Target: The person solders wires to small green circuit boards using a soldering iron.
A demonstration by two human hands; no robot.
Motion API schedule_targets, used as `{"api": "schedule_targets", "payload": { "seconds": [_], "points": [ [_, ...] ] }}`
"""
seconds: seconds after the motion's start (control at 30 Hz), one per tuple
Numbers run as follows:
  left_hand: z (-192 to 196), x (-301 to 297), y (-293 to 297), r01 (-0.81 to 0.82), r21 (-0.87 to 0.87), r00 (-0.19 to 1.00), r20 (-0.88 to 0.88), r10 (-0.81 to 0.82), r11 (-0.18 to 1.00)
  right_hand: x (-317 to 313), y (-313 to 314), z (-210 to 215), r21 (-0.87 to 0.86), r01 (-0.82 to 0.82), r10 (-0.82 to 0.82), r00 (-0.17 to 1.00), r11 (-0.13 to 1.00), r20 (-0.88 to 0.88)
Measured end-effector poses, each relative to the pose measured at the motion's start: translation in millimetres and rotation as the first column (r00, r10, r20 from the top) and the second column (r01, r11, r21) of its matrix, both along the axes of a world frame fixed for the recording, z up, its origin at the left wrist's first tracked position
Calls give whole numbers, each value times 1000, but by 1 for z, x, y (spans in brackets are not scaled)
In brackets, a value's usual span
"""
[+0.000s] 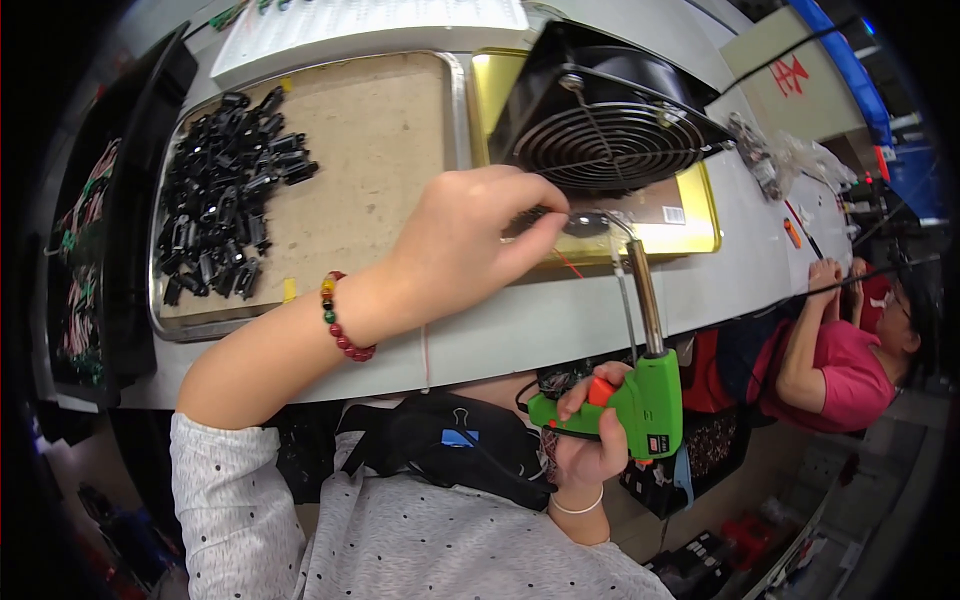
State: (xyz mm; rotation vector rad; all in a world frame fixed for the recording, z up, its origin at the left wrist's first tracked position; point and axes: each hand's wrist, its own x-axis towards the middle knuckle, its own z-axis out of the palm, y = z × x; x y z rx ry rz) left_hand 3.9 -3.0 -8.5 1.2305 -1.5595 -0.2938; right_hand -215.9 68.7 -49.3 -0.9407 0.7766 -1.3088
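My left hand (465, 240) reaches over the table with thumb and fingers closed in a pinch. Between them is a small dark part (528, 217), mostly covered by the fingers. A thin red wire (568, 263) shows just below the fingertips, and a pale wire (425, 355) hangs down beneath the wrist. My right hand (590, 450) grips a green soldering gun (655, 410) with an orange-red trigger. Its metal barrel points up, and the bent tip ends close to the left fingertips. Whether the tip touches the part I cannot tell.
A black fan (610, 145) with a wire guard stands over a gold tray (705, 215). Many black plastic housings (225, 190) lie in a metal-rimmed tray (375, 130) at left. A black bin (120, 330) holds wires. At right, a co-worker (840, 370) in pink sits by the table.
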Motion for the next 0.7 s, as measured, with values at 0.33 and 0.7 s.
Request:
{"api": "schedule_targets", "payload": {
  "seconds": [0.33, 0.7],
  "points": [
    [8, -2, 2, 0, 114, 999, 45, -6, 993, 3, -1, 9, -16, 6, -6, 1000, 1000, -13],
    [6, -5, 2, -20, 93, 1000, 24, 18, 995, -1, 0, 10, 15, -15, 15, 1000, 1000, -16]
  ]
}}
